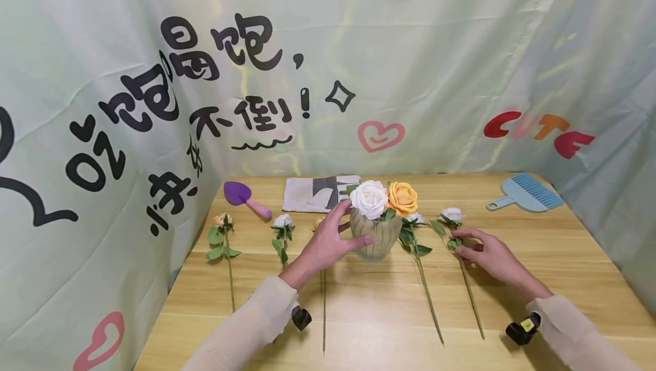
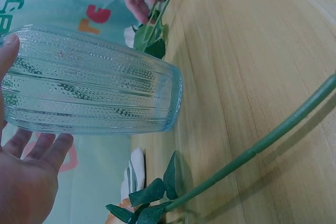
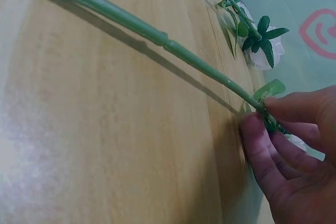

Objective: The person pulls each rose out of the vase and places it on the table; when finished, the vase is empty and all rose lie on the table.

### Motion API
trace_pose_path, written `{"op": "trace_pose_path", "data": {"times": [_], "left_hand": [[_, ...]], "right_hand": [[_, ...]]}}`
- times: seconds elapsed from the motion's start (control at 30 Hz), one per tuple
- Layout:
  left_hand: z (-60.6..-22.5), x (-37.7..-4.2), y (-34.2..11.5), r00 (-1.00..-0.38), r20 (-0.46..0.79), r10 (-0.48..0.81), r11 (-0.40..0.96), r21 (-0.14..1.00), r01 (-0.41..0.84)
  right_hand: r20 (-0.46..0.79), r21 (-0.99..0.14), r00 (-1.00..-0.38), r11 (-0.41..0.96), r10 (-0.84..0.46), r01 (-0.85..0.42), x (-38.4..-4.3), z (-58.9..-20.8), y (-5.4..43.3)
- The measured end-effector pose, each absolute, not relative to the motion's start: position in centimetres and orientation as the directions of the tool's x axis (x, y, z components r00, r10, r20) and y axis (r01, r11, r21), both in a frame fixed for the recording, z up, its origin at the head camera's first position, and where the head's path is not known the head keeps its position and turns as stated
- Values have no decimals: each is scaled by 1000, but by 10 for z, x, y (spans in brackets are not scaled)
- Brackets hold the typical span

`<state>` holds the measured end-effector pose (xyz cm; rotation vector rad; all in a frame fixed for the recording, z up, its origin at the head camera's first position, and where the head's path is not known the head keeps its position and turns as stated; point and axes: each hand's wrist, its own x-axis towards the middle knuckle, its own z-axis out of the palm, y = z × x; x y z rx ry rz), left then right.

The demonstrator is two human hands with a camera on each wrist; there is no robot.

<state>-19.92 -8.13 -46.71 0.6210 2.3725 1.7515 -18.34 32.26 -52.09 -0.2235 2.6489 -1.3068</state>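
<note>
My left hand (image 1: 330, 240) holds a ribbed clear glass vase (image 1: 376, 237) round its left side, fingers behind and thumb in front. A white rose (image 1: 369, 200) and an orange rose (image 1: 402, 198) stand in the vase. In the left wrist view the glass (image 2: 94, 85) shows its textured, ribbed wall and base. To the right, my right hand (image 1: 489, 252) pinches a white artificial rose (image 1: 452, 215) by the stem just under the bloom, among its leaves. The right wrist view shows thumb and fingers on that green stem (image 3: 199, 64), whose bloom is mostly hidden.
Another white rose (image 1: 423, 280) lies between vase and right hand. Left of the vase lie a peach rose (image 1: 224, 221), a white rose (image 1: 282, 222) and a partly hidden orange one (image 1: 318, 223). A purple trowel (image 1: 238, 193), folded cloth (image 1: 307, 194) and blue dustpan-like tool (image 1: 528, 193) lie behind.
</note>
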Motion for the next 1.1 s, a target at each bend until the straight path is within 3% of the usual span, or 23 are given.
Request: {"op": "trace_pose_path", "data": {"times": [0.4, 0.63, 0.93, 1.1], "left_hand": [[-467, -199, -82, -907, 138, 398, 251, 935, 252], [-467, -200, -82, -905, 142, 401, 246, 935, 256], [-469, -200, -83, -909, 122, 398, 257, 937, 239], [-468, -200, -82, -908, 129, 399, 248, 938, 243]], "right_hand": [[-66, -835, -986, 550, -151, -28, -177, -518, 326], [51, -776, -994, 623, -97, -100, -177, -510, 326], [93, -737, -947, 618, -308, -273, -176, -516, 305], [81, -698, -946, 659, -314, -279, -178, -520, 300]]}}
